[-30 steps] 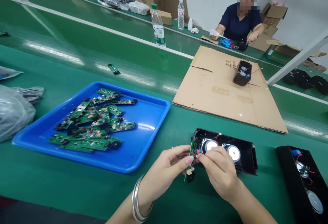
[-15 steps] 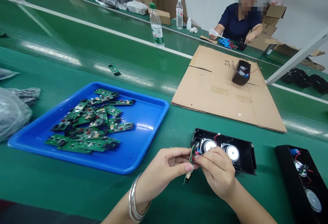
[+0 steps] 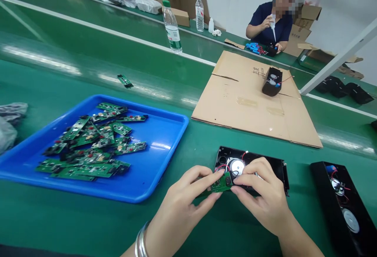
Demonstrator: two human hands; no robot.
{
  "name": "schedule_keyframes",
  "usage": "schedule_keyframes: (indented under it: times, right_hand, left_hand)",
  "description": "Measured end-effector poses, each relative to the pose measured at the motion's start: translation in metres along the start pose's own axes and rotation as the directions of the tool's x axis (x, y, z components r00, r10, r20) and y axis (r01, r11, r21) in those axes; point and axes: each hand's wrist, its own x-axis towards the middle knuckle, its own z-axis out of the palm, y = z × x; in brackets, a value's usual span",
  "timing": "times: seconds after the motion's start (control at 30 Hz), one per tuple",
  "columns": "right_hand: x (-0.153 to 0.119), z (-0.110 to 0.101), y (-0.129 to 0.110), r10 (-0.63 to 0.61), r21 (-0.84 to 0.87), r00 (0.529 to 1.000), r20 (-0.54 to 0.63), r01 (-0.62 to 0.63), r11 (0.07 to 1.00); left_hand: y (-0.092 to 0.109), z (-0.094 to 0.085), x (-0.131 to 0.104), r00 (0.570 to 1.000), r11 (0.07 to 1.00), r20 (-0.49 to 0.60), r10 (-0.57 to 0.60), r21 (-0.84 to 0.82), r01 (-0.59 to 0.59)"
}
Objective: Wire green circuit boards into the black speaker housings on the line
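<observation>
A small green circuit board (image 3: 221, 183) is pinched between the thumb and fingers of my left hand (image 3: 188, 196), its face with a black connector turned up. At the board's right end, the thumb and forefinger of my right hand (image 3: 263, 194) close on its edge. Just behind the hands lies a black speaker housing (image 3: 272, 165) with its inside showing. One round silver speaker (image 3: 235, 166) shows in it; my right hand largely covers another. Red and black wires run close to the board, but where they end is hidden.
Left is a blue tray (image 3: 173, 139) with several circuit boards; another board (image 3: 125, 81) lies beyond. A second speaker housing (image 3: 338, 198) stands right. Behind, a cardboard sheet (image 3: 229, 108) carries another housing (image 3: 272, 81). A bottle (image 3: 172, 29) stands farther back. Across the bench, a person (image 3: 269, 25) holds a white squeeze bottle.
The circuit board has turned from edge-on to face-up between my hands. My right hand has shifted to its right end. The person opposite has raised the squeeze bottle over a black part.
</observation>
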Motion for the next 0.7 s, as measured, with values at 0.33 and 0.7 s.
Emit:
schedule_keyframes:
  times: [0.33, 0.7]
  right_hand:
    - [0.0017, -0.0021, -0.0047, -0.151, -0.245, 0.988, 0.017, 0.15, 0.958]
    - [0.0001, -0.0043, -0.0023, -0.207, -0.312, 0.96, 0.187, 0.258, 0.914]
  left_hand:
    - [-0.0031, 0.0022, -0.0007, 0.996, 0.989, 0.018, 0.082, 0.126, -0.083]
    - [-0.0053, -0.0066, 0.0052, 0.956, 0.927, 0.184, 0.228, 0.259, -0.271]
